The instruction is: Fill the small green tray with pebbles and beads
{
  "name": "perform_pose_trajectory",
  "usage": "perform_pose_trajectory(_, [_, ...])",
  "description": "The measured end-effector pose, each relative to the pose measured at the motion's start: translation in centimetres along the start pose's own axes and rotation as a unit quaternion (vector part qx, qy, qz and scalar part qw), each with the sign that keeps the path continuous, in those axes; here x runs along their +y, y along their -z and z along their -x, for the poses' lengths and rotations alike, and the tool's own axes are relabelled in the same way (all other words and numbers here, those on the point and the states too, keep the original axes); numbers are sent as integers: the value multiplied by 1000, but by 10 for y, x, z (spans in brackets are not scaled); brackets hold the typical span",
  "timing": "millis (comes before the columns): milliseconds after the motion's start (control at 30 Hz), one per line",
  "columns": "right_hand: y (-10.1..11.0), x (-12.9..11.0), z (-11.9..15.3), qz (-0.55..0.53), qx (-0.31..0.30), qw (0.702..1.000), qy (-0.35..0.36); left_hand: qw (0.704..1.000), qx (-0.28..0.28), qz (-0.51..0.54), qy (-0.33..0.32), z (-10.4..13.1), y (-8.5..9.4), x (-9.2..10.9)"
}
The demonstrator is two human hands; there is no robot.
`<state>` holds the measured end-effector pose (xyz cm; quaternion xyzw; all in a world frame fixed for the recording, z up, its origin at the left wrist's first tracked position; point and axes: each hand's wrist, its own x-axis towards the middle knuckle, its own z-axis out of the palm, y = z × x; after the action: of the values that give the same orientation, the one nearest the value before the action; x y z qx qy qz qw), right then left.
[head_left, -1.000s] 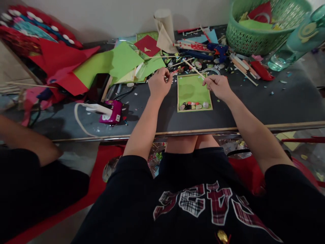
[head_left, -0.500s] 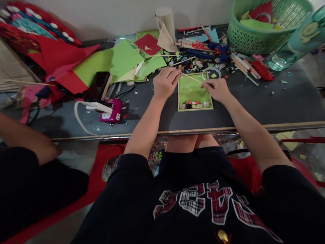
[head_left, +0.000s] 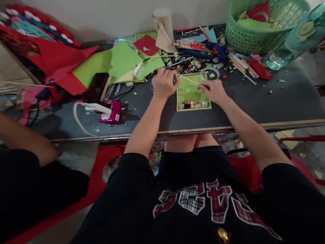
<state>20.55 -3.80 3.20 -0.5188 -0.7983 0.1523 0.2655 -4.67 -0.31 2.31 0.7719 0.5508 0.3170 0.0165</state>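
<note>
A thin wooden stick (head_left: 188, 79) slants over a green framed panel (head_left: 189, 92). My right hand (head_left: 212, 90) pinches its lower right end between thumb and fingers. At its upper left end, my left hand (head_left: 165, 82) has its fingers bent and closed around the tip, near a small red bit. Several painted pebbles (head_left: 193, 104) lie in a row along the panel's near edge. A clear ring, perhaps a tape roll (head_left: 210, 73), rests at the panel's top right corner.
Behind my hands are green paper (head_left: 125, 61), a blue glue gun (head_left: 217, 49), and loose pebbles. A green basket (head_left: 254, 39) and a bottle (head_left: 286, 51) stand back right. A purple adapter (head_left: 111, 112) sits left; another person's arm (head_left: 27, 139) is at far left.
The fingers of my left hand have shifted at the stick's end, and a red bit now shows there. The whole view has moved slightly; my right hand still grips the stick.
</note>
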Motion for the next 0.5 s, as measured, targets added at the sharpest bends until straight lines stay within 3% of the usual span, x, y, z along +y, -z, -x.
perform_pose_trajectory(100, [-4,-6,2,24,-8,1000,-2,997,-38,-65,34,1,7,11])
perform_pose_trajectory(500, [-5,-8,5,137,3,990,-37,997,-61,-51,24,0,-2,16])
